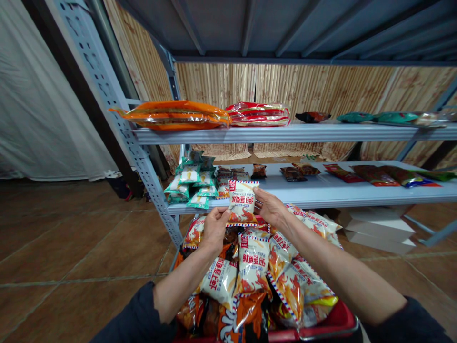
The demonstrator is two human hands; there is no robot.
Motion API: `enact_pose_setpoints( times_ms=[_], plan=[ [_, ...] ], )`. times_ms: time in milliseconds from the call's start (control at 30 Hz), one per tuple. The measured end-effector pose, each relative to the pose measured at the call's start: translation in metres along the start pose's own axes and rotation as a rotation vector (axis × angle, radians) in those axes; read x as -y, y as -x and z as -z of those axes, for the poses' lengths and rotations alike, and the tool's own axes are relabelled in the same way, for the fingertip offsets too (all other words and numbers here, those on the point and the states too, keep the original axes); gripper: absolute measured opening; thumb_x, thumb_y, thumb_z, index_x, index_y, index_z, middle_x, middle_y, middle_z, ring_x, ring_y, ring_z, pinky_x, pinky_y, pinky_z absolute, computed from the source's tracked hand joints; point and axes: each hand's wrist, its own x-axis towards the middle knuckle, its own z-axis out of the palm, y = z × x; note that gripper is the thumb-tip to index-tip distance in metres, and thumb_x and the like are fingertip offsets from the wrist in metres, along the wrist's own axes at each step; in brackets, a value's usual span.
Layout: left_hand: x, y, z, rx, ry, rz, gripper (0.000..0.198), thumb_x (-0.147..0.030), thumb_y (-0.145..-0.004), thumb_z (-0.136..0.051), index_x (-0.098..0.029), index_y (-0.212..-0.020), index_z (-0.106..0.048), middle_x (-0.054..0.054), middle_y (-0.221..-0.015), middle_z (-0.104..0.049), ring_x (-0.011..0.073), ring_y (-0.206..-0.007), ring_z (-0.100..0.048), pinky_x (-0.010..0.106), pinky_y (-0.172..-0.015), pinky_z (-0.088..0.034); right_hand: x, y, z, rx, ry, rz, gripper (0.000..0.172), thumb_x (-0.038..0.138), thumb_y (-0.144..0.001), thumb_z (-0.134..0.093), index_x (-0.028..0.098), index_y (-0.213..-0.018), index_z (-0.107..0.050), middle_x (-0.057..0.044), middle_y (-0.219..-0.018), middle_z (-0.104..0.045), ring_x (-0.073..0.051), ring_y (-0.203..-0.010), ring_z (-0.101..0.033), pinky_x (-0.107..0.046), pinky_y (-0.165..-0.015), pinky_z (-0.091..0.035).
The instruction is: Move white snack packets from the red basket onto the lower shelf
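The left hand (214, 229) and right hand (271, 207) clamp a snack packet (243, 202) between their fingers (260, 194) at frame centre, above a red basket (332, 326) heaped with more, while the lower shelf (314, 191) already holds others.

I can see my fingers (266, 200) covering the edges of the snack packet (243, 202). The view's bottom edge cuts off the red basket (332, 324), and the print on the lower-shelf packets (228, 178) is too small to read.

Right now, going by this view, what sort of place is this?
Probably a small shop or its stockroom: a slotted metal shelving rack holds rows of packaged snacks, and a red basket is piled with foil snack bags.
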Motion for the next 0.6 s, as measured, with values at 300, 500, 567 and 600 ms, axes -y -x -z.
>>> enact_pose_setpoints(
  times_ms=[300, 500, 567, 600],
  plan=[
    [0.0, -0.009, 0.002, -0.031, -0.017, -0.029, 0.023, -0.033, -0.064, -0.065, -0.015, -0.077, -0.058, 0.001, -0.071, -0.064, 0.0127, -0.066, -0.058, 0.027, -0.068, -0.044, -0.002, 0.012, -0.004, 0.119, -0.014, -0.04, 0.025, 0.032, -0.066, -0.07, 0.024, -0.087, -0.06, 0.002, -0.079, -0.066, -0.011, -0.065, -0.057, -0.023, -0.061, -0.047],
    [-0.001, -0.008, 0.002, -0.04, 0.006, -0.003, 0.025, -0.033, -0.061, -0.067, -0.016, -0.076, -0.058, 0.001, -0.07, -0.064, 0.0126, -0.065, -0.058, 0.027, -0.067, -0.044, -0.003, 0.015, -0.002, 0.104, -0.02, -0.058, 0.026, 0.028, -0.065, -0.071, 0.023, -0.087, -0.06, 0.002, -0.08, -0.066, -0.011, -0.068, -0.058, -0.024, -0.066, -0.048],
    [-0.001, -0.007, 0.001, -0.035, 0.017, 0.007, 0.026, -0.034, -0.06, -0.068, -0.015, -0.076, -0.058, 0.001, -0.069, -0.064, 0.0128, -0.065, -0.058, 0.027, -0.067, -0.044, -0.003, 0.017, -0.005, 0.089, -0.02, -0.059, 0.028, 0.025, -0.063, -0.072, 0.023, -0.088, -0.06, 0.002, -0.078, -0.066, -0.01, -0.066, -0.058, -0.024, -0.066, -0.048],
    [-0.001, -0.007, 0.001, -0.03, 0.021, 0.015, 0.027, -0.034, -0.059, -0.068, -0.015, -0.076, -0.057, 0.001, -0.069, -0.064, 0.0129, -0.065, -0.058, 0.027, -0.067, -0.044, -0.002, 0.018, -0.006, 0.068, -0.02, -0.057, 0.03, 0.022, -0.062, -0.072, 0.023, -0.09, -0.06, 0.003, -0.077, -0.066, -0.01, -0.065, -0.058, -0.024, -0.067, -0.048]
  ],
)
